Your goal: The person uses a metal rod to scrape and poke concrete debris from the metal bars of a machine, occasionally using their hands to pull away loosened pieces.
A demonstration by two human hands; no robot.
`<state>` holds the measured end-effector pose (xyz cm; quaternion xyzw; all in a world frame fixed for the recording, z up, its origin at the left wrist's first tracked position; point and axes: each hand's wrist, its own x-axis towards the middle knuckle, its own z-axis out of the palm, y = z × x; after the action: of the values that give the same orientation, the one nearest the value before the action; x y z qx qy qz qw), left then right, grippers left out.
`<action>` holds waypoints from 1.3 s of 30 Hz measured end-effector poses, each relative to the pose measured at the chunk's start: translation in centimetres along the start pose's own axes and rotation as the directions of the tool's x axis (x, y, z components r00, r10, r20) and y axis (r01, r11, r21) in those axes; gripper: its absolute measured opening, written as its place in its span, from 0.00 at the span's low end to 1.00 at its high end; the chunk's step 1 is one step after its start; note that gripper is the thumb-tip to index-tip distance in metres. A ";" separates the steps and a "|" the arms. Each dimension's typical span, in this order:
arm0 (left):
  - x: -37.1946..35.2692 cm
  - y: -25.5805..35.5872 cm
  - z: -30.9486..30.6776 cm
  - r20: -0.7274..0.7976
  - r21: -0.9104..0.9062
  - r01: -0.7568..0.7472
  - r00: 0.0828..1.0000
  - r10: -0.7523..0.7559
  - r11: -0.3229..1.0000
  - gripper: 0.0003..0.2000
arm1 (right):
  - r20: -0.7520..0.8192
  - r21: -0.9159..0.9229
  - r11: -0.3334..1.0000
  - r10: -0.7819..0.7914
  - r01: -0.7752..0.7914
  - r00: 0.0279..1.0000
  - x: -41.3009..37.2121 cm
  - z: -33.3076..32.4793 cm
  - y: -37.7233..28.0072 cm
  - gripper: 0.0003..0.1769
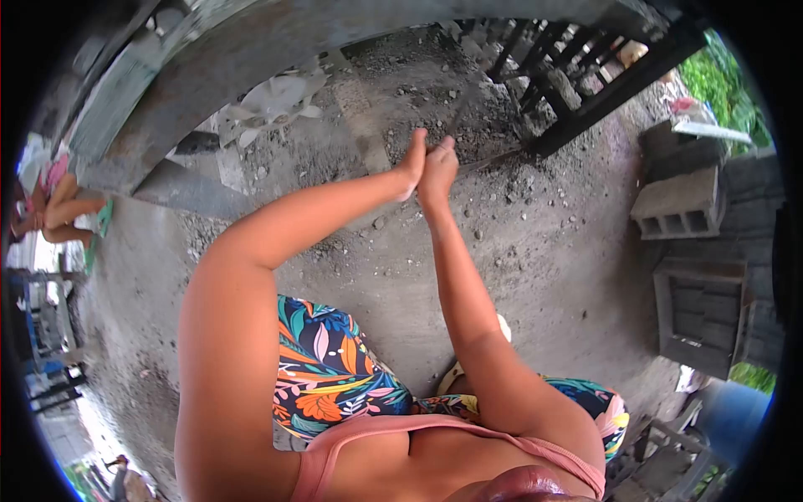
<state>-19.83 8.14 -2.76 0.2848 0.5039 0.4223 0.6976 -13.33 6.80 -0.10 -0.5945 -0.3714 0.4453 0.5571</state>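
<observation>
Both my arms reach forward over a gravel-strewn concrete floor (535,251). My left hand (411,163) and my right hand (437,171) are pressed together, side by side, closed around a thin dark rod-like handle (465,113) that runs up and away from them. What the handle belongs to is too thin and dark to tell. A second thin line (493,156) stretches from the hands toward a black metal frame (585,100). My floral shorts (335,368) show below.
A grey slanted beam (251,58) crosses the top left. Hollow concrete blocks (677,205) and a dark wooden crate (703,314) stand at the right, a blue barrel (736,410) below them. Another person (58,209) crouches at the far left.
</observation>
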 end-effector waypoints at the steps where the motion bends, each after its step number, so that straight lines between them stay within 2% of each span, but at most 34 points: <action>1: -1.4 1.0 0.4 0.005 0.026 0.011 1.000 -0.011 1.000 0.33 | 0.092 0.110 0.975 0.182 -0.192 0.979 0.5 0.3 0.2 0.31; 3: -5.9 4.3 2.3 -0.089 0.066 0.269 0.961 -0.263 0.961 0.31 | 0.069 0.151 0.964 0.210 -0.219 0.975 0.4 0.3 -1.6 0.31; 4: -5.7 2.9 2.9 -0.140 0.046 0.003 0.990 0.003 0.999 0.36 | 0.042 0.157 0.976 0.144 -0.149 0.989 -0.6 0.1 -2.6 0.31; 5: -5.5 3.0 2.8 -0.143 0.084 0.009 0.990 0.003 0.996 0.36 | 0.012 0.163 0.983 0.086 -0.087 0.996 -1.4 0.2 -2.9 0.30; 6: -5.6 3.0 2.4 -0.099 0.112 -0.093 0.990 0.104 0.989 0.33 | 0.000 0.120 0.993 0.001 -0.001 1.000 -1.9 0.2 -2.7 0.29; 7: -5.7 3.0 1.8 -0.049 0.136 -0.195 0.978 0.203 0.971 0.29 | -0.013 0.152 0.988 0.021 -0.018 1.000 -2.0 0.6 -2.4 0.29; 9: -5.5 2.9 0.7 -0.024 0.202 -0.143 0.988 0.151 0.969 0.30 | 0.094 0.180 0.980 0.067 -0.083 0.993 -1.7 1.2 -1.5 0.29; 10: -6.0 3.1 1.1 -0.014 0.289 -0.232 0.969 0.247 0.929 0.30 | 0.135 0.262 0.922 0.258 -0.286 0.957 -1.5 0.6 -2.5 0.29; 11: -6.4 3.5 1.4 0.008 0.368 -0.320 0.940 0.341 0.873 0.31 | 0.234 0.359 0.870 0.269 -0.340 0.935 -0.9 0.3 -1.6 0.29; 12: -6.9 4.1 1.2 0.167 0.547 -0.423 0.901 0.401 0.722 0.31 | 0.113 0.348 0.916 0.169 -0.199 0.979 -1.2 0.8 -1.4 0.29; 13: -7.1 4.9 1.5 0.172 0.563 -0.415 0.905 0.390 0.715 0.31 | -0.008 0.315 0.947 0.067 -0.061 0.998 -1.7 1.1 -1.3 0.29; 14: -7.1 5.5 1.6 0.279 0.617 -0.494 0.865 0.416 0.613 0.31 | -0.013 0.329 0.942 0.080 -0.071 0.997 -1.3 1.6 -0.2 0.29; 15: -7.1 6.0 1.6 0.388 0.650 -0.571 0.817 0.427 0.501 0.30 | 0.030 0.263 0.963 0.058 -0.063 0.998 -0.5 2.2 1.3 0.29; 16: -6.6 5.4 1.3 0.320 0.523 -0.464 0.884 0.341 0.714 0.30 | 0.074 0.196 0.979 0.037 -0.051 0.997 -0.1 2.4 2.4 0.29; 17: -6.1 5.1 0.7 0.327 0.537 -0.461 0.886 0.330 0.706 0.30 | 0.065 0.213 0.976 0.043 -0.056 0.997 -0.1 1.4 1.0 0.29; 19: -5.3 5.4 0.2 0.278 0.597 -0.384 0.923 0.267 0.704 0.30 | 0.280 0.260 0.876 0.334 -0.406 0.900 -0.5 -1.6 -3.8 0.28; 20: -5.3 5.4 0.5 0.339 0.621 -0.493 0.870 0.358 0.609 0.31 | 0.204 0.218 0.950 0.180 -0.224 0.962 -0.8 -1.5 -2.9 0.25; 21: -5.3 5.4 0.7 0.339 0.629 -0.487 0.873 0.350 0.606 0.31 | 0.203 0.226 0.946 0.187 -0.232 0.961 -0.7 -0.5 -0.7 0.25; 22: -5.6 5.8 1.3 0.415 0.726 -0.547 0.832 0.367 0.417 0.31 | 0.134 0.151 0.988 -0.052 0.031 0.990 -0.5 0.7 2.0 0.24; 23: -5.6 5.8 1.6 0.493 0.782 -0.587 0.789 0.366 0.210 0.32 | 0.086 0.056 0.955 -0.294 0.290 0.952 -0.5 1.2 2.7 0.22; 24: -4.9 5.2 1.5 0.286 0.812 -0.388 0.916 0.283 0.436 0.33 | 0.158 0.027 0.974 -0.228 0.227 0.961 -0.4 1.1 3.5 0.17; 25: -4.6 5.1 1.5 0.288 0.815 -0.388 0.916 0.280 0.430 0.33 | 0.154 0.034 0.974 -0.228 0.225 0.961 -0.4 0.6 3.0 0.17; 27: -4.1 5.4 1.3 0.379 0.819 -0.489 0.854 0.357 0.300 0.33 | 0.127 -0.058 0.982 -0.174 0.183 0.976 -1.2 -0.5 1.0 0.15; 28: -4.5 5.8 1.8 0.377 0.823 -0.484 0.857 0.352 0.296 0.33 | 0.107 -0.117 0.981 -0.141 0.154 0.984 -2.2 -1.0 -0.2 0.15; 29: -5.3 6.4 2.7 0.402 0.836 -0.477 0.869 0.289 0.271 0.33 | 0.111 -0.114 0.983 -0.131 0.144 0.985 -2.2 -0.6 1.4 0.15; 31: -5.1 5.9 2.6 0.418 0.847 -0.468 0.879 0.227 0.252 0.33 | 0.252 0.015 0.987 -0.157 0.159 0.955 -1.7 0.2 5.5 0.16; 32: -3.9 4.9 1.5 0.271 0.896 -0.320 0.944 0.189 0.309 0.32 | 0.256 0.015 0.988 -0.154 0.155 0.954 -2.2 0.4 5.6 0.16; 33: -2.8 4.0 0.4 0.121 0.918 -0.167 0.982 0.145 0.359 0.31 | 0.247 -0.039 0.997 -0.051 0.062 0.968 -2.9 0.7 5.6 0.17; 34: -2.9 4.1 0.3 0.122 0.919 -0.167 0.982 0.147 0.358 0.31 | 0.229 -0.091 0.995 0.051 -0.031 0.972 -3.4 0.8 5.6 0.17; 36: -4.0 4.9 0.3 0.337 0.835 -0.414 0.906 0.258 0.363 0.29 | 0.170 -0.092 0.995 0.060 -0.045 0.984 -4.9 -0.6 4.1 0.17; 37: -4.3 5.2 0.6 0.332 0.840 -0.405 0.910 0.250 0.359 0.29 | 0.117 -0.100 0.993 0.072 -0.060 0.991 -5.5 -1.2 3.3 0.18; 39: -5.2 5.8 1.4 0.435 0.749 -0.495 0.869 0.236 0.440 0.26 | 0.130 -0.042 0.998 0.060 -0.055 0.990 -6.3 -1.1 2.4 0.18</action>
<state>-20.93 6.41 4.87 0.7415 0.4700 0.2249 0.4228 -14.49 0.25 -1.77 -0.5850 -0.3984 0.4919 0.5070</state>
